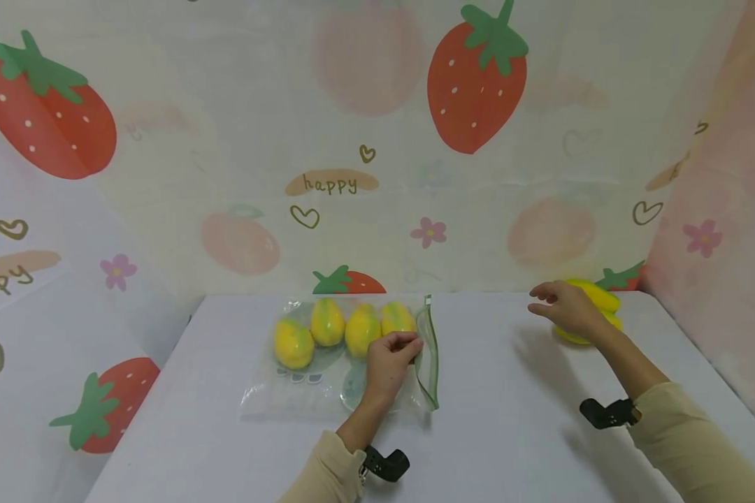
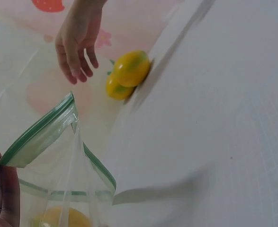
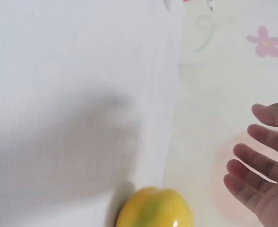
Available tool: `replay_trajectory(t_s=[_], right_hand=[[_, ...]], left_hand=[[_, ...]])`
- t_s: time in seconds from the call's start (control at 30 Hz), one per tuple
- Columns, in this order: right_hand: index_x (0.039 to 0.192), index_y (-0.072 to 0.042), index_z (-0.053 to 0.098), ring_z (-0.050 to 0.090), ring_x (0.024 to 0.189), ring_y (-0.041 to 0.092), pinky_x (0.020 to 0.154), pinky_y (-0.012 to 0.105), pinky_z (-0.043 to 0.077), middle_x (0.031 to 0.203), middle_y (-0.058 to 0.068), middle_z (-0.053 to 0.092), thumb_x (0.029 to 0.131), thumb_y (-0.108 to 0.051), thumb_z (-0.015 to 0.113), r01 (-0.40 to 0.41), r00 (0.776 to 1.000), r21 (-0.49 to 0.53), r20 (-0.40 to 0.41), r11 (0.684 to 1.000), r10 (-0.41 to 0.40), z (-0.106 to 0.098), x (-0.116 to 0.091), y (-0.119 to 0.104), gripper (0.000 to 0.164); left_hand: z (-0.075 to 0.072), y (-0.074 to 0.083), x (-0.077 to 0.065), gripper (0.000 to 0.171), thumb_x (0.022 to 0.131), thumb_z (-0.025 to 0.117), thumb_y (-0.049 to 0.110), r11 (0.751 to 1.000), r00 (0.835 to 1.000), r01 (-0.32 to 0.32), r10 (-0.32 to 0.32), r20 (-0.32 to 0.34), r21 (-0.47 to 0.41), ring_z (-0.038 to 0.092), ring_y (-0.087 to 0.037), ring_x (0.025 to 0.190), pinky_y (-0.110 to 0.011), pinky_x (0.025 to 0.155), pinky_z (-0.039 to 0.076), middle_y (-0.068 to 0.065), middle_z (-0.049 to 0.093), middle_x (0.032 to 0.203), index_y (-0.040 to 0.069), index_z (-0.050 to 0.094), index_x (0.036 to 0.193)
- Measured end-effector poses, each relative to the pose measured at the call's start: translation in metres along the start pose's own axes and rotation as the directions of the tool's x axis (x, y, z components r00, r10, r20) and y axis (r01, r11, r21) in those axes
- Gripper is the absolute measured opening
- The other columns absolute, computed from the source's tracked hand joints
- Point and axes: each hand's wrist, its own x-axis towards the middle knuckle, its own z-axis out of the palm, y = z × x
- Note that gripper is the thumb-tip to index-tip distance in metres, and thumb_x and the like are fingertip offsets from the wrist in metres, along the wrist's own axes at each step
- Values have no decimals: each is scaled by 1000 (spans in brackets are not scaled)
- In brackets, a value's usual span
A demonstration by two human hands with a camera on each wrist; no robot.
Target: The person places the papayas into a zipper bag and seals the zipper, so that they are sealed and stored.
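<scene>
Several yellow mangoes with green streaks lie inside a clear zip bag with a green zip strip. My left hand pinches the bag's edge by its opening, thumb against fingers; in the left wrist view the bag's mouth gapes beside it. At the right, my right hand hovers above the table with nothing in it, fingers spread and slightly bent. Loose mangoes sit at the back right, close by that hand and partly hidden behind it in the head view. One mango shows below it in the right wrist view.
A white cloth covers the table. Behind it stands a printed backdrop with strawberries, hearts and flowers, which continues along both sides. Each wrist wears a black camera, one of them the right wrist camera.
</scene>
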Motion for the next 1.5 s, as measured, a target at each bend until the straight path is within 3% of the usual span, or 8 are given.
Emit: replay_trajectory(t_s=[0.3,0.63,0.87,1.03,1.3,1.5], right_hand=[[119,8,61,56,106,44,92,58,47,117,30,61,92,-21,64,30,999,-66,23,997,-28,-20,-6,20,39],[126,10,55,52,112,50,91,62,44,126,35,55,89,-24,69,13,996,-127,87,992,-2,-36,-10,41,52],[129,11,52,49,112,52,92,66,43,128,38,48,86,-23,71,-36,992,-139,117,990,53,-38,-13,54,58],[130,11,51,48,112,55,93,67,41,129,40,45,84,-20,72,-68,986,-162,142,984,92,-39,-13,65,59],[129,12,51,49,110,55,93,69,39,125,42,48,81,-21,74,-68,986,-207,137,976,97,-38,-16,80,63],[131,14,48,44,116,57,99,70,34,130,43,45,80,-20,74,-85,985,-186,132,979,110,-34,-16,88,66]], left_hand=[[0,0,-1,20,87,71,8,1000,1000,-2,2,-12,18,59,-5,72,-16,67,54,-15,73,91,-6,72,102],[0,2,0,21,86,73,11,1000,1000,-4,4,-2,16,60,-5,71,-16,66,54,-11,73,89,-4,72,100],[0,6,-2,19,86,71,6,1000,1000,-4,4,10,7,58,-4,69,-15,64,53,-19,72,91,-7,72,100],[0,-2,1,18,86,72,8,1000,1000,-6,6,7,11,59,-5,70,-15,65,54,-12,73,88,-4,73,100],[-1,-3,0,17,86,72,9,1000,1000,-6,5,12,10,60,-5,71,-17,66,55,-10,73,87,-3,73,99],[0,-1,0,19,86,72,10,1000,1000,3,-3,10,-9,60,-4,69,-17,66,55,-10,72,87,-3,73,100]])
